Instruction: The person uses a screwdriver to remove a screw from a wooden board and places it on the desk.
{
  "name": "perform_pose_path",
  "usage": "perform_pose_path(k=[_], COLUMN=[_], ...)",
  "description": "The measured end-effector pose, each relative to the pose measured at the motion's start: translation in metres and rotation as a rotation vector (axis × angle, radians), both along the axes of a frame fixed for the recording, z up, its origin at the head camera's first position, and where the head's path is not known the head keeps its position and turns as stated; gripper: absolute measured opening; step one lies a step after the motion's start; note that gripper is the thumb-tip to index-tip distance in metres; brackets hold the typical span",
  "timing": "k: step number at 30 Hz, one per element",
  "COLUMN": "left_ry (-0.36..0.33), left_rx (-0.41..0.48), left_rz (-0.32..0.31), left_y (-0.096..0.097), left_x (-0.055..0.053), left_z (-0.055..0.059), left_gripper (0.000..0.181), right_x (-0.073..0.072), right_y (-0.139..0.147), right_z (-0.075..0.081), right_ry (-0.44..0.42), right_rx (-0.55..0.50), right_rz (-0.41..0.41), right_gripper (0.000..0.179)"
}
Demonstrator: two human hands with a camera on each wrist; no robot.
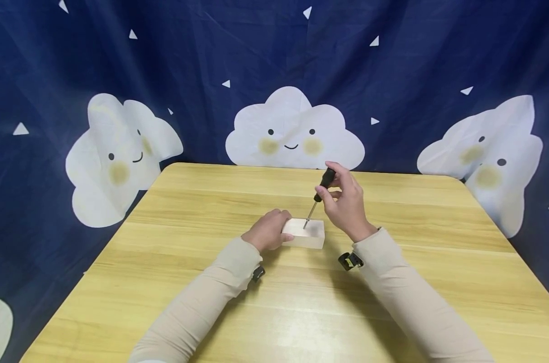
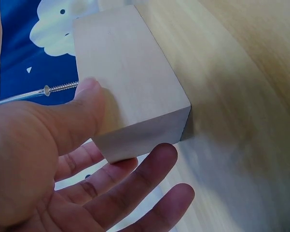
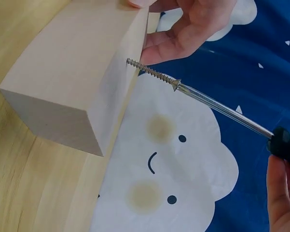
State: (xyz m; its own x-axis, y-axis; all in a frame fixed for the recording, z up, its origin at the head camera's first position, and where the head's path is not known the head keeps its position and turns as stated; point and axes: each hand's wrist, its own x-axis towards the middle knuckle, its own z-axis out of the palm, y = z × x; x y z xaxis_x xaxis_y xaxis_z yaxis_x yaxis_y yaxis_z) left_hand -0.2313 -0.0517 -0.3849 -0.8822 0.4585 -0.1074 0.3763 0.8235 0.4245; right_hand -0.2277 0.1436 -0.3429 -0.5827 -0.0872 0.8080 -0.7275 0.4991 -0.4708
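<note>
A pale wooden block point(image 1: 304, 241) lies on the table, its left end gripped between the thumb and fingers of my left hand point(image 1: 268, 231). Above it, my right hand point(image 1: 347, 204) holds the black handle of a screwdriver point(image 1: 327, 177), the shaft slanting down to the block's top face. In the right wrist view a threaded screw point(image 3: 153, 74) stands between the screwdriver tip and the block, its head meeting the tip and its point touching the wood. Most of the screw's thread shows outside the block. The left wrist view shows the left thumb point(image 2: 89, 96) pressed against the block's side.
The wooden-topped table point(image 1: 165, 282) has rounded far corners. Behind it hangs a dark blue curtain point(image 1: 188, 45) printed with white clouds and small triangles. A small dark device point(image 1: 350, 260) sits at the right wrist, and another point(image 1: 258, 273) at the left.
</note>
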Motion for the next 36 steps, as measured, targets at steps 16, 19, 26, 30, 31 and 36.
perform_pose_path(k=[16, 19, 26, 30, 31, 36], left_ry=[-0.004, 0.0, 0.007, 0.009, 0.01, 0.002], left_rx=[0.001, 0.0, 0.014, 0.014, 0.014, 0.007], left_rz=[0.0, -0.004, -0.006, -0.008, -0.009, -0.006], left_y=[0.0021, 0.0024, 0.0031, 0.0032, 0.0032, 0.0019], left_x=[0.0009, 0.0013, 0.0016, 0.0019, 0.0019, 0.003], left_z=[0.0025, 0.0024, 0.0033, 0.0038, 0.0039, 0.0039], left_gripper=[0.048, 0.048, 0.046, 0.046, 0.046, 0.047], right_x=[-0.0003, -0.0001, 0.0016, 0.0011, 0.0012, 0.002], right_y=[0.0027, 0.0032, 0.0058, 0.0047, 0.004, 0.0014], right_z=[0.0011, 0.001, 0.0011, 0.0023, 0.0029, 0.0022], right_ry=[0.012, -0.004, -0.007, 0.016, 0.013, -0.012], right_rx=[-0.036, -0.03, -0.008, -0.015, -0.02, -0.019], right_rz=[0.036, 0.081, 0.035, 0.022, 0.037, 0.108], right_gripper=[0.052, 0.052, 0.054, 0.053, 0.052, 0.052])
